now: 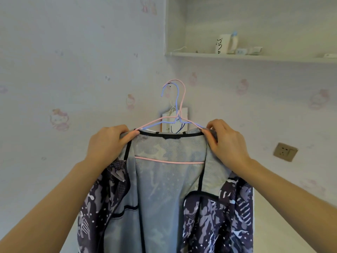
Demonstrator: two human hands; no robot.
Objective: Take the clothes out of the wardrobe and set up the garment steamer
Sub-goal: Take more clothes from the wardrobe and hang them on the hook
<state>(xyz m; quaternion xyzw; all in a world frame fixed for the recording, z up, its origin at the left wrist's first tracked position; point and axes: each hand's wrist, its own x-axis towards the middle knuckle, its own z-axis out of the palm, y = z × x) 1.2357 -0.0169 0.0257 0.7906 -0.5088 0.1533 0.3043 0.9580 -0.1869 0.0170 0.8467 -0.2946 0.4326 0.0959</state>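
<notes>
Your left hand (107, 143) grips the left shoulder of the patterned jacket (164, 198), fingers (127, 136) curled over the fabric at the collar seam. Your right hand (228, 141) pinches the right shoulder the same way, fingers clamped on the cloth where the hanger arm ends. The jacket hangs open toward you, mesh lining showing, on a pink hanger (169, 162) whose lower bar crosses the lining. A blue hanger (171, 99) is nested with it; both hooks sit on a small peg (170, 86) on the wallpapered wall (54, 70). A paper tag (175, 123) hangs behind the collar.

No steamer is in view, so by my reading the garment is out of the wardrobe and being dressed on its hanger; the steamer setup is not yet done.

Risks noted:
- The two hooks share one small peg. Pull down unevenly on either shoulder and a hook may slip off, dropping the jacket.
- The hangers are thin wire. Tugging the fabric outward could bend an arm or slide the shoulder off its end.
- The blue hanger appears to carry nothing of the jacket, though I cannot tell for certain. It could swing loose or fall if you lift the pink one.
- The wall socket (285, 152) sits to the right, beside the hanging cloth. A cord run there could snag the right sleeve.
- The items on the shelf (237, 56) above, a mug (221, 43) among them, are clear of your hands at present.
</notes>
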